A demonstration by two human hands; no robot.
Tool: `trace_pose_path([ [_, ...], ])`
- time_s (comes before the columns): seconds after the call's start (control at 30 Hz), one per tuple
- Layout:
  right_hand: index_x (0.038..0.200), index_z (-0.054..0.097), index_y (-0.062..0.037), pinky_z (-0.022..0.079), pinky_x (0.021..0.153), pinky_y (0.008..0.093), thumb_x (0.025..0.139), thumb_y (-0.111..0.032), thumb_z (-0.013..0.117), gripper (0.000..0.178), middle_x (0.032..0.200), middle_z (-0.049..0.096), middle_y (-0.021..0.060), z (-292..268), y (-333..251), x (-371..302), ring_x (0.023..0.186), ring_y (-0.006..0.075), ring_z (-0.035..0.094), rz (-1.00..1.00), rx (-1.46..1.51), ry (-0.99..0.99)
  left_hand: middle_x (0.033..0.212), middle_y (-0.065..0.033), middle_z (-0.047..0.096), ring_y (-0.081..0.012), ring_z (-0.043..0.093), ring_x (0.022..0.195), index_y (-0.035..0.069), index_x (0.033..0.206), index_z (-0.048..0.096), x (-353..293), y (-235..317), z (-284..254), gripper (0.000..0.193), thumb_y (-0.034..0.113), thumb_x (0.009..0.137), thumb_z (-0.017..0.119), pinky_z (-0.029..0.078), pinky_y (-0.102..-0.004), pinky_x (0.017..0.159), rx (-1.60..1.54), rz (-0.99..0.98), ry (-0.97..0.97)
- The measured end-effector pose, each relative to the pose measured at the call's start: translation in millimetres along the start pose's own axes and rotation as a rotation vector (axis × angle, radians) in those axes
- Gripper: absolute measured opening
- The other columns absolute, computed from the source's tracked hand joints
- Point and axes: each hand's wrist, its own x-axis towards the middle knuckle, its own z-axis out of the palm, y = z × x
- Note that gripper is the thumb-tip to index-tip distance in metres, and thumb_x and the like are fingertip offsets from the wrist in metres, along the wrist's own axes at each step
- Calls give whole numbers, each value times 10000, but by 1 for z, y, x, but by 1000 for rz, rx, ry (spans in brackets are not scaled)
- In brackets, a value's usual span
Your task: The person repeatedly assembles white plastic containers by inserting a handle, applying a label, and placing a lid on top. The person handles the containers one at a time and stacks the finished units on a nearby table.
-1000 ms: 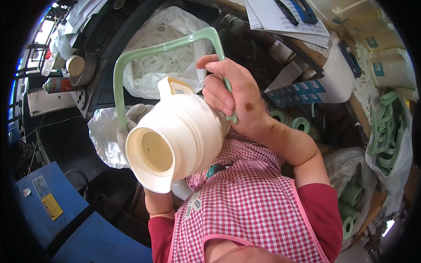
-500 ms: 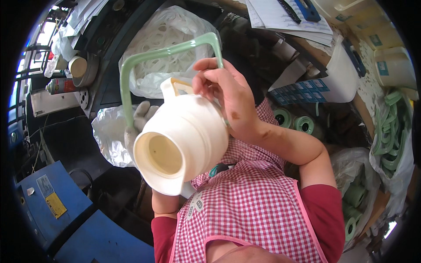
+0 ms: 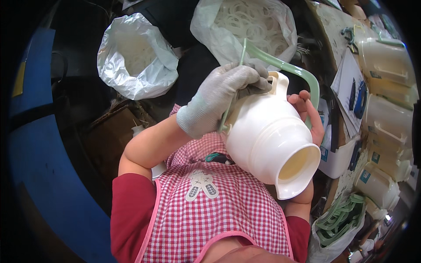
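Observation:
A glossy cream-white jug (image 3: 267, 138) with a flared pouring lip is tilted in front of my chest, its mouth toward the lower right. It has a small white loop grip (image 3: 281, 84) and a green carrying handle (image 3: 291, 68) arching over it. My left hand (image 3: 226, 90), in a grey knitted glove, is closed around the left arm of the green handle, against the jug's side. My bare right hand (image 3: 310, 115) is curled around the jug's right side, beside the handle's right arm; its palm is hidden behind the jug.
Two plastic bags, a silvery one (image 3: 107, 65) and a larger clear one (image 3: 204, 24), hold translucent rings. Several white jugs (image 3: 379, 186) line the bench at right. Below them, a bag (image 3: 326, 250) holds green handles. Blue panels (image 3: 57, 175) stand at left.
The view has turned, and the jug now sits further right in it. My gloved left hand has come out from behind the jug onto its left side; my right hand has moved to the right side.

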Motion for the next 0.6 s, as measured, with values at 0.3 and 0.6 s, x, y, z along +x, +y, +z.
trace_pose_path([
  [0.3, 1304, 539, -9, 446, 1110, 438, 1153, -307, 358, 380, 1231, 615, 153, 0, 13, -7, 1186, 250, 590, -45, 43, -11, 1047, -89, 693, -134, 667, 979, -29, 1152, 648, -6, -7, -1, 232, 153, 1019, 594, 540, -296, 927, 183, 173, 50],
  [0.6, 1501, 499, -26, 365, 1182, 445, 1105, -577, 365, 691, 1496, 546, 189, 27, -10, 72, 1348, 283, 553, -716, -43, -254, 1187, -139, 647, -233, 642, 1146, -34, 1261, 596, 5, 46, -30, 383, 259, 1081, 428, 472, -393, 1105, 904, 927, -30],
])
